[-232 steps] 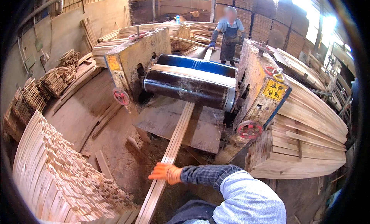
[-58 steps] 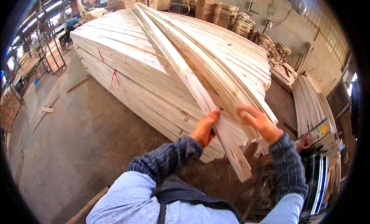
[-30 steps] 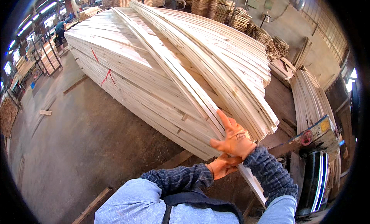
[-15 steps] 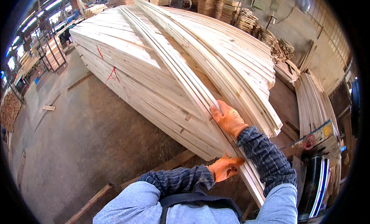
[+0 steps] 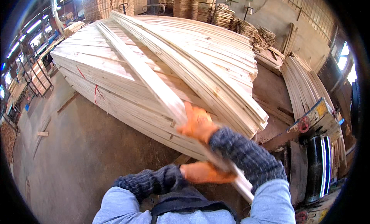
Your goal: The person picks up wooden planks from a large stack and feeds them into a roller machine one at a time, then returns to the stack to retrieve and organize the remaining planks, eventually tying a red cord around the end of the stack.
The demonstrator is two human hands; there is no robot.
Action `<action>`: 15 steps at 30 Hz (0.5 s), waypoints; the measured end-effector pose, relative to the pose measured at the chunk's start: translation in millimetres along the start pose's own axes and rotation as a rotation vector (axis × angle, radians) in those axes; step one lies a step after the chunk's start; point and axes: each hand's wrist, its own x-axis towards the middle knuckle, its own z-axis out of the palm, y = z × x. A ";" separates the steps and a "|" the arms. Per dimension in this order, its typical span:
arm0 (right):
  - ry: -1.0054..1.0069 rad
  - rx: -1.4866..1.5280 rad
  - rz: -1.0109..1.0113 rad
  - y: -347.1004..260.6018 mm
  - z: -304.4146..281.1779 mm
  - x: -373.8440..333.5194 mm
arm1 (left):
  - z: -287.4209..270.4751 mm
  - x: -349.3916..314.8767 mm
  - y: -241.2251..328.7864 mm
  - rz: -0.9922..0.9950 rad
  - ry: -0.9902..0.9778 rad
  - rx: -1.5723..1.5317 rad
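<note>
A long pale wooden board (image 5: 148,75) runs from the far left of the stack down past my hands, its wide smooth face turned upward. Wrapped over its upper side is my right hand (image 5: 198,123), in an orange glove, closed around the edges and slightly blurred. Closer to me, my left hand (image 5: 208,172), also orange-gloved, grips the board from beneath; its fingertips are partly hidden and smeared by motion. Under the board lies a large stack of planks (image 5: 127,93). A bunch of long strips (image 5: 200,75) rests on top of that stack, right of the board.
Red ties (image 5: 97,93) hang on the stack's left side. At the right stand more long boards (image 5: 298,85) and a machine with a red handwheel (image 5: 303,124). Piled timber (image 5: 187,7) lines the back wall. A small wood offcut (image 5: 42,133) lies on the floor at left.
The board has rolled, so its wide face shows where narrow grooved edges were visible. Both my hands have shifted left with it, and the whole view has turned slightly right.
</note>
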 end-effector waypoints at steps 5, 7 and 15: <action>0.125 0.113 -0.068 9.6 13.5 -83.4 | 0.5 26.9 42.5 -0.217 -0.422 -0.509; 0.111 0.115 -0.020 18.4 -5.9 -100.7 | -65.8 75.8 35.7 -0.412 -0.773 -0.584; 0.061 -0.003 0.204 109.6 -33.3 -244.3 | -211.9 -54.0 -98.9 -0.749 -0.053 0.578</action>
